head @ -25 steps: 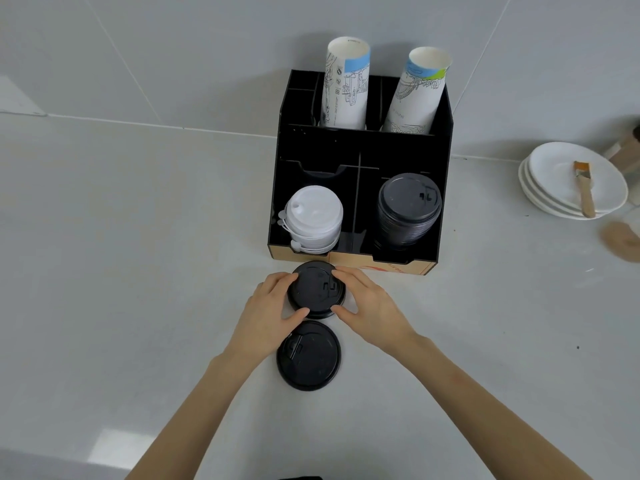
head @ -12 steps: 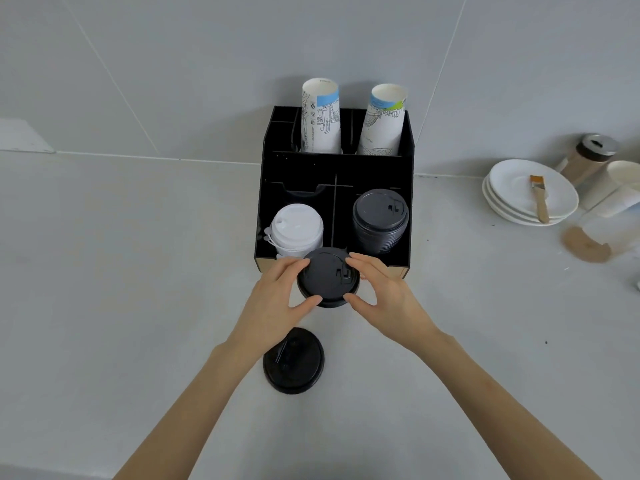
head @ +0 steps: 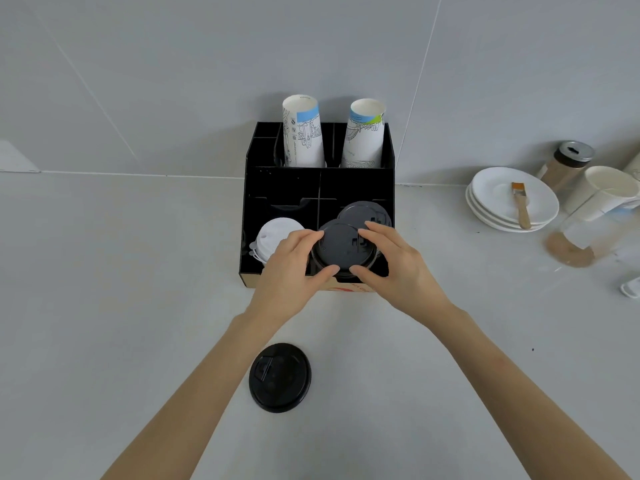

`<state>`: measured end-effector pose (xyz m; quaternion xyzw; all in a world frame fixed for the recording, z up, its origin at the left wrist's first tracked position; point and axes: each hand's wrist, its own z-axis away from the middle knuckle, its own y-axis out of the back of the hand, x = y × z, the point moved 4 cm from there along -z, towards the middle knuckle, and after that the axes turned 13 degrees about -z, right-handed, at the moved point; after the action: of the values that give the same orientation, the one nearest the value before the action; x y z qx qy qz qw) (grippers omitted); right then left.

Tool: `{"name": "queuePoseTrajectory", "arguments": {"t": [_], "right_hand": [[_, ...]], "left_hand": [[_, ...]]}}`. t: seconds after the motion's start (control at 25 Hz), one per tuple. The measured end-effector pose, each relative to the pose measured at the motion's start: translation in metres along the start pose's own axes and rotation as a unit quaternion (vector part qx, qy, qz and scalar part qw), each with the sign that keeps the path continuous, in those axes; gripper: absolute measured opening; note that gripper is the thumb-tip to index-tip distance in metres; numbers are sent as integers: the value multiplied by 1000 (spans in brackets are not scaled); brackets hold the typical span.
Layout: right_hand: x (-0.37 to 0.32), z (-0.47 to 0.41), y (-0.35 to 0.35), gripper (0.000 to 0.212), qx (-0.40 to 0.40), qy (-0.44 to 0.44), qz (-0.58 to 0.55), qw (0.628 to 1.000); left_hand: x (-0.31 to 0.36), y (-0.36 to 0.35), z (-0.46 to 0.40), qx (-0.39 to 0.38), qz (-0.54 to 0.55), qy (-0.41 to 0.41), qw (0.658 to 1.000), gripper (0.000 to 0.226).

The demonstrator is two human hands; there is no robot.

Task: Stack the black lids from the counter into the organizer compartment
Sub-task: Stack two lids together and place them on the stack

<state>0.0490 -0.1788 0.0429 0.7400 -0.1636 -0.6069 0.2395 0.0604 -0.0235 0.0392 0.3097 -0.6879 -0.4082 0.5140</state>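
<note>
- Both hands are on one black lid (head: 341, 247): the left hand (head: 289, 275) pinches its left edge between thumb and fingertips, and the right hand (head: 398, 268) does the same on the right edge, so it's clamped from both sides.
- That lid is held flat, top side up, over the front right compartment of the black organizer (head: 282, 188), just in front of and partly overlapping the stack of black lids (head: 363, 211) already sitting in there.
- Looks-wise it's a matte black round plastic cup lid with a raised rim and a little moulded sip tab on top, pretty much the same as the ones in the stack.
- One more loose black lid (head: 280, 377) lies flat on the counter (head: 104, 271), well apart from the organizer, between the two forearms and closer to the left one.
- Front left compartment has a stack of white lids (head: 273, 233), partly hidden behind the left hand. Two stacks of printed paper cups (head: 303, 133) stand upright in the back row.
- Counter is a plain pale grey surface, meets a light grey tiled wall (head: 173, 64) with thin grout lines.
- Off to the right: a stack of white saucers (head: 498, 206) with a small wooden brush (head: 519, 204) lying on top, a shaker jar (head: 566, 164) with a metal cap, a white paper cup (head: 602, 190), and a brownish powder spill (head: 568, 252) on the counter.
</note>
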Motion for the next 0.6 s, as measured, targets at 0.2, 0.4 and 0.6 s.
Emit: {"name": "queuePoseTrajectory", "arguments": {"t": [0.2,0.4,0.6], "right_hand": [[10,-19,17,53,13,-11,4,1000],[25,-36,23,53,18,-26,14,999],[38,-42,21,54,30,-50,10,998]], "left_hand": [[10,-7,-31,-6,-8,-8,1000,53],[12,-18,-54,-19,-9,-15,1000,52],[11,-29,-66,-36,-17,-17,999,53]]}}
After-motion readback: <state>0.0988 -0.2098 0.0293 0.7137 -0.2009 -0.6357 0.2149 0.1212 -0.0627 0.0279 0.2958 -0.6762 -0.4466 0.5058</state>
